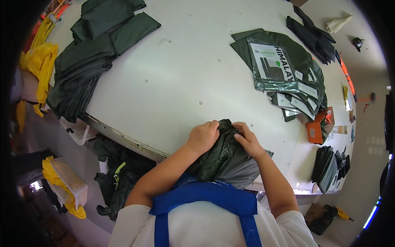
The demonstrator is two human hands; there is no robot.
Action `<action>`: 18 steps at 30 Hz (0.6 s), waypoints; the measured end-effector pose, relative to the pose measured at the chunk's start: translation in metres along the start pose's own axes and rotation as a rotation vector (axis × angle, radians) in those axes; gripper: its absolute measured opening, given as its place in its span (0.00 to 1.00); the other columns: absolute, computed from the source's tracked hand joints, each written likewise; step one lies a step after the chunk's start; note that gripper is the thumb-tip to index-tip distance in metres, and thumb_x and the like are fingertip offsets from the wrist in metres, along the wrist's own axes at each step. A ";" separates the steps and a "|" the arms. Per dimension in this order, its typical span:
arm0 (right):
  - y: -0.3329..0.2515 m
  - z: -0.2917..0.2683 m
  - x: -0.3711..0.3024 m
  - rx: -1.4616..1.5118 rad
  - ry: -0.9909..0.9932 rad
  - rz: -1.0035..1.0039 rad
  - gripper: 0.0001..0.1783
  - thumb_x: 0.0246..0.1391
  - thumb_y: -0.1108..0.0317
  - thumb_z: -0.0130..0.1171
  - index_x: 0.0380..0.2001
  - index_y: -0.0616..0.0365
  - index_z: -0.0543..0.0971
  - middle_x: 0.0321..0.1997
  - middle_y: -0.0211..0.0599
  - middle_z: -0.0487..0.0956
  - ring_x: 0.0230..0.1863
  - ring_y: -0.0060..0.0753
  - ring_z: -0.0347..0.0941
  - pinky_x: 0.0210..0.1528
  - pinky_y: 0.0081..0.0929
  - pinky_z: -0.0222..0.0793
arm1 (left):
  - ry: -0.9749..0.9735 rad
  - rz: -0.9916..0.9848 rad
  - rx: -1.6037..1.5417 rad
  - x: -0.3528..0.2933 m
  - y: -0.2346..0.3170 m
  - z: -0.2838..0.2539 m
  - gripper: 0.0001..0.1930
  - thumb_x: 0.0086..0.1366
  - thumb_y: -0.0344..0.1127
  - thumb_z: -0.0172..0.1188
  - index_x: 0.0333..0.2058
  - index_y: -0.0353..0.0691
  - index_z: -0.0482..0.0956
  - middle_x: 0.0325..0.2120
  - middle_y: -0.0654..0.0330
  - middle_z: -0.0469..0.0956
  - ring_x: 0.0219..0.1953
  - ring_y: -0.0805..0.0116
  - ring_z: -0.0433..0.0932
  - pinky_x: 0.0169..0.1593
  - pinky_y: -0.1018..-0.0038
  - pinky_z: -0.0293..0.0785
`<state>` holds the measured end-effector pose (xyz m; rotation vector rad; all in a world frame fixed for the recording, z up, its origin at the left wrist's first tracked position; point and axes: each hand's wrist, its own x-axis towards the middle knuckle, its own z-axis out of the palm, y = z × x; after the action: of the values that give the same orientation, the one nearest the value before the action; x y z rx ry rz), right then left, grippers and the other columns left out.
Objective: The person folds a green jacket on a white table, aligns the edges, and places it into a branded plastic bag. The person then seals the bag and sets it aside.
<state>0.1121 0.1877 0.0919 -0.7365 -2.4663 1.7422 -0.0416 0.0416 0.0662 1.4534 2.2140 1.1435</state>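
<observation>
At the near edge of the table, both my hands hold a dark green coated-fabric piece (220,152), bunched and creased, with its grey side (242,171) showing at the lower right. My left hand (204,136) pinches its top edge from the left, the fingers closed. On the other side my right hand (249,140) grips the same edge between thumb and fingers. The lower part of the cloth hangs over the table edge against my blue apron (205,197). What lies inside the folds is hidden.
Folded dark green pieces (82,70) are piled at the far left. Right of centre, a clear-bagged packet (271,64) lies on fanned green packets (304,53). An orange box (316,131) and a dark stack (323,164) stand at right. Yellow cloth (43,61) hangs off the left edge.
</observation>
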 end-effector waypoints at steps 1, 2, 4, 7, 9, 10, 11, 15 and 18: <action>0.005 -0.005 0.000 0.212 -0.003 0.058 0.22 0.54 0.67 0.60 0.52 0.49 0.71 0.45 0.41 0.74 0.42 0.38 0.75 0.46 0.30 0.70 | -0.017 -0.027 -0.009 0.002 0.002 -0.001 0.06 0.56 0.30 0.57 0.32 0.40 0.72 0.24 0.53 0.76 0.25 0.50 0.76 0.28 0.61 0.74; 0.007 -0.012 0.003 0.039 -0.092 0.162 0.29 0.52 0.67 0.62 0.57 0.52 0.65 0.41 0.40 0.75 0.41 0.33 0.74 0.47 0.25 0.68 | -0.022 -0.028 -0.005 0.004 0.003 -0.001 0.05 0.56 0.30 0.57 0.32 0.39 0.72 0.24 0.52 0.76 0.24 0.50 0.76 0.28 0.60 0.74; -0.009 -0.011 0.016 -0.042 -0.101 0.194 0.34 0.50 0.66 0.64 0.59 0.52 0.61 0.43 0.44 0.75 0.43 0.38 0.75 0.48 0.28 0.68 | -0.033 -0.032 0.009 0.006 0.003 -0.001 0.05 0.57 0.30 0.57 0.31 0.39 0.71 0.24 0.52 0.77 0.24 0.50 0.76 0.28 0.60 0.74; -0.005 -0.001 0.031 -0.179 -0.084 0.143 0.44 0.44 0.64 0.68 0.62 0.50 0.55 0.47 0.54 0.75 0.48 0.53 0.74 0.48 0.38 0.69 | -0.023 -0.010 -0.052 0.009 0.006 0.000 0.04 0.56 0.29 0.56 0.30 0.39 0.70 0.23 0.52 0.76 0.24 0.50 0.76 0.27 0.59 0.72; -0.001 0.009 0.036 -0.314 -0.022 0.076 0.45 0.42 0.65 0.68 0.62 0.49 0.55 0.49 0.58 0.74 0.50 0.58 0.72 0.49 0.41 0.69 | -0.021 0.085 -0.036 0.010 0.008 0.000 0.04 0.55 0.28 0.56 0.30 0.39 0.71 0.21 0.53 0.75 0.24 0.50 0.75 0.27 0.59 0.72; -0.001 0.016 0.038 -0.297 0.061 0.105 0.39 0.41 0.68 0.65 0.57 0.50 0.60 0.43 0.58 0.76 0.45 0.60 0.73 0.45 0.42 0.70 | -0.019 0.133 -0.030 0.009 0.009 0.000 0.04 0.55 0.28 0.56 0.30 0.39 0.71 0.20 0.53 0.74 0.23 0.50 0.75 0.27 0.58 0.71; 0.003 0.020 0.036 -0.291 0.136 0.153 0.36 0.41 0.70 0.63 0.55 0.51 0.61 0.40 0.56 0.76 0.43 0.60 0.74 0.43 0.43 0.70 | -0.051 0.142 -0.017 0.007 0.010 -0.001 0.05 0.55 0.28 0.56 0.30 0.39 0.70 0.21 0.53 0.74 0.24 0.50 0.75 0.27 0.59 0.72; 0.018 0.037 0.032 -0.350 0.418 0.230 0.23 0.36 0.76 0.55 0.41 0.53 0.67 0.28 0.47 0.76 0.34 0.57 0.75 0.34 0.45 0.70 | -0.094 0.105 0.007 -0.009 0.000 -0.020 0.08 0.54 0.28 0.57 0.32 0.39 0.70 0.27 0.52 0.73 0.29 0.49 0.75 0.32 0.57 0.72; 0.017 0.043 0.026 -0.339 0.464 0.124 0.23 0.34 0.76 0.59 0.39 0.51 0.69 0.29 0.40 0.78 0.33 0.48 0.76 0.35 0.40 0.72 | -0.176 -0.191 -0.012 -0.031 -0.023 -0.022 0.12 0.55 0.31 0.58 0.37 0.37 0.68 0.33 0.45 0.73 0.35 0.43 0.75 0.38 0.54 0.72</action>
<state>0.0825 0.1647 0.0547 -1.1851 -2.4335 1.0232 -0.0552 0.0002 0.0583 1.2529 2.1655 0.9293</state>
